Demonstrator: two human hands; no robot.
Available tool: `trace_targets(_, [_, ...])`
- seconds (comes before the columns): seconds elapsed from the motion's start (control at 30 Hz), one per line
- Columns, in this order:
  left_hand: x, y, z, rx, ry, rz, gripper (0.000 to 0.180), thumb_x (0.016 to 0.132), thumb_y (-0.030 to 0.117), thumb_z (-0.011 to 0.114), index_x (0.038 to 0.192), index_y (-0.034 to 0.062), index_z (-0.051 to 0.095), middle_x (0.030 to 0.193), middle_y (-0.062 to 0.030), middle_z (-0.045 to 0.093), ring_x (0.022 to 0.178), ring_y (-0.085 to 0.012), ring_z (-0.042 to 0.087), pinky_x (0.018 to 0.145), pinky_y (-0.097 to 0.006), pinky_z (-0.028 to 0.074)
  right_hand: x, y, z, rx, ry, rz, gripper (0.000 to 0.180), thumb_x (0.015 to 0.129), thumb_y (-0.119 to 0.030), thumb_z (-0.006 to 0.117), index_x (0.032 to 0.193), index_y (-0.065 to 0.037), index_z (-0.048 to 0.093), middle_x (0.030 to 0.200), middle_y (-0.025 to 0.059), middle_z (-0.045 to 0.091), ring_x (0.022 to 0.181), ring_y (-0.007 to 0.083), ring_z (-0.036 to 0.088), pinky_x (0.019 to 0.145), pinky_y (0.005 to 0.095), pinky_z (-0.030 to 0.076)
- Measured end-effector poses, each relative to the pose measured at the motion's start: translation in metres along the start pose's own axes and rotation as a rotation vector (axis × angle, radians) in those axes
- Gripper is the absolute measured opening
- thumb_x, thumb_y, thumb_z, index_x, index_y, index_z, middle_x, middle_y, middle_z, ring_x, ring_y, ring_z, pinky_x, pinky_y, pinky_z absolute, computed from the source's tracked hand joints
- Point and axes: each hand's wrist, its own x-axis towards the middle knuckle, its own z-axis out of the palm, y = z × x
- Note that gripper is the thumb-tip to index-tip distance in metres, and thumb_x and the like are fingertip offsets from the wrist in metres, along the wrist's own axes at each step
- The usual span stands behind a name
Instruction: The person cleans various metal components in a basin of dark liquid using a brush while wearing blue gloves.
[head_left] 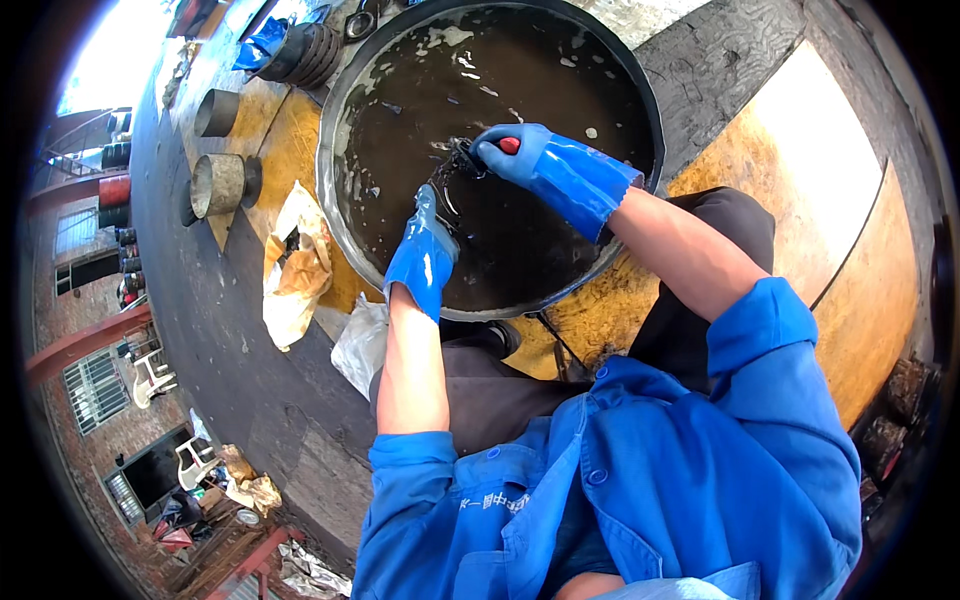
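Both my hands wear blue rubber gloves over a wide round tub [655,110] of dark, murky liquid. My right hand [520,158] is closed round a red-handled tool [510,146]. A wet, black, bristly-looking clump [464,157] shows at its fingers; whether it belongs to the tool I cannot tell. Lower and to the left, my left hand [425,245] is closed, its fingertips at a dark wet thing with a shiny curved edge [449,200]. Most of that thing merges with the liquid, so its shape is unclear. Pale foam patches float on the surface.
Left of the tub lie a crumpled brown paper bag [300,265] and a whitish plastic bag [362,345]. Beyond them stand short metal cylinders [218,186] and a stack of dark rings [305,55]. Yellowish boards [770,140] cover the right side; my bent legs border the tub's near rim.
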Motion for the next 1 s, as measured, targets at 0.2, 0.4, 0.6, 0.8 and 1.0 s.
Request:
trace_targets(0.2, [0.008,0.014,0.017,-0.186,0.078,-0.236,0.028,0.102,0.016,0.057,0.114,0.0089,0.081,0.1,-0.0033,0.079,0.096,-0.0271,0.073,0.12,-0.061,0.034,-0.006,0.011,-0.004,-0.082,0.028,0.017,0.03,0.093,-0.034,0.068,0.11,-0.012,0.078,0.1,0.0163,0.078,0.095,0.0379,0.074,0.087,0.0451,0.059])
trace_targets(0.4, [0.014,0.015,0.021,-0.375,0.116,-0.338,0.028,0.102,0.015,0.057,0.118,0.0084,0.079,0.102,-0.0048,0.079,0.097,-0.0274,0.074,0.121,-0.061,0.033,-0.03,0.001,-0.013,-0.329,-0.069,0.081,0.028,0.093,-0.031,0.068,0.106,-0.011,0.08,0.096,0.0181,0.078,0.091,0.0374,0.076,0.083,0.0442,0.06])
trace_targets(0.6, [0.016,0.021,0.022,-0.484,0.147,-0.417,0.029,0.101,0.013,0.058,0.122,0.0079,0.077,0.104,-0.0063,0.079,0.097,-0.0276,0.074,0.122,-0.06,0.033,-0.053,-0.033,-0.018,-0.32,-0.199,0.102,0.03,0.093,-0.032,0.065,0.105,-0.009,0.08,0.094,0.0188,0.077,0.089,0.0379,0.075,0.082,0.0448,0.06])
trace_targets(0.8, [0.012,0.029,0.026,-0.526,0.146,-0.456,0.031,0.101,0.012,0.058,0.126,0.0074,0.075,0.105,-0.0078,0.078,0.097,-0.0278,0.074,0.122,-0.06,0.032,-0.053,-0.061,-0.01,-0.027,-0.279,0.178,0.037,0.095,-0.038,0.065,0.111,-0.008,0.079,0.091,0.0123,0.079,0.083,0.0238,0.076,0.08,0.0383,0.059])
trace_targets(1.0, [0.018,0.026,0.026,-0.551,0.169,-0.471,0.034,0.1,0.011,0.059,0.13,0.0069,0.073,0.107,-0.0092,0.078,0.097,-0.0281,0.075,0.123,-0.059,0.032,-0.006,-0.028,-0.002,0.27,-0.091,0.116,0.032,0.101,-0.032,0.064,0.113,-0.008,0.079,0.09,0.0053,0.079,0.081,0.0126,0.073,0.079,0.0315,0.059])
